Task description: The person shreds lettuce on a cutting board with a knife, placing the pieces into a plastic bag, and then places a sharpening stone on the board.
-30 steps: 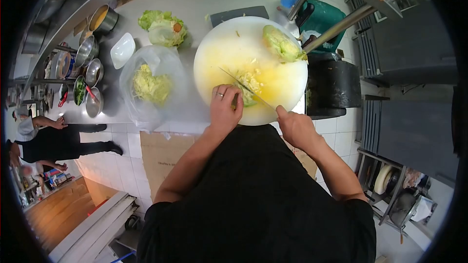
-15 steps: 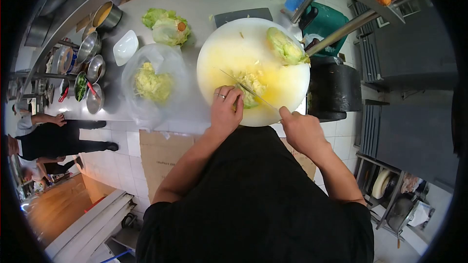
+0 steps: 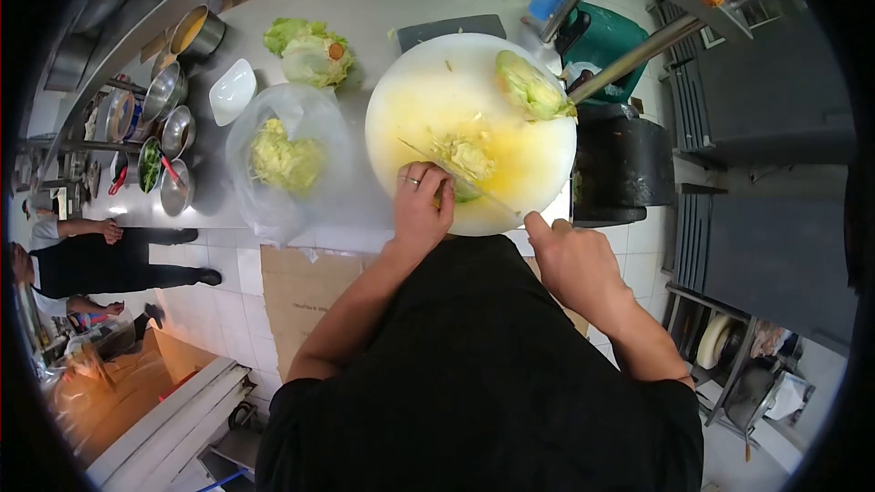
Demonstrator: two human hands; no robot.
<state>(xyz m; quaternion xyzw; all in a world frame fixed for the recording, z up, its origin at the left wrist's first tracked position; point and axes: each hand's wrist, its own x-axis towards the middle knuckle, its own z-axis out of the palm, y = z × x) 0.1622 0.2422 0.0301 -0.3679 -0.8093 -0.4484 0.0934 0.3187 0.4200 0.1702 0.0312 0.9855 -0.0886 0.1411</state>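
On the round white cutting board (image 3: 401,82), my left hand (image 3: 425,207) presses with curled fingers on a piece of lettuce (image 3: 465,190), mostly hidden under it. My right hand (image 3: 576,260) is closed round the handle of a knife (image 3: 483,189), whose blade slants across the board beside my left fingertips. Shredded lettuce (image 3: 469,157) lies just beyond the blade. A larger lettuce chunk (image 3: 530,87) rests near the board's upper right edge. Left of the board, a clear plastic bag (image 3: 325,123) holds more shredded lettuce (image 3: 284,157).
A lettuce head (image 3: 314,56) and a white dish (image 3: 233,91) sit on the steel table (image 3: 383,0). Metal bowls (image 3: 167,91) line the left side. A metal post (image 3: 638,59) and black bin (image 3: 624,164) stand at right. Another person (image 3: 91,260) is at far left.
The knife and my right hand have shifted slightly, with the blade tip now farther left. Shreds beside the blade have spread a little. My left hand stays almost in place.
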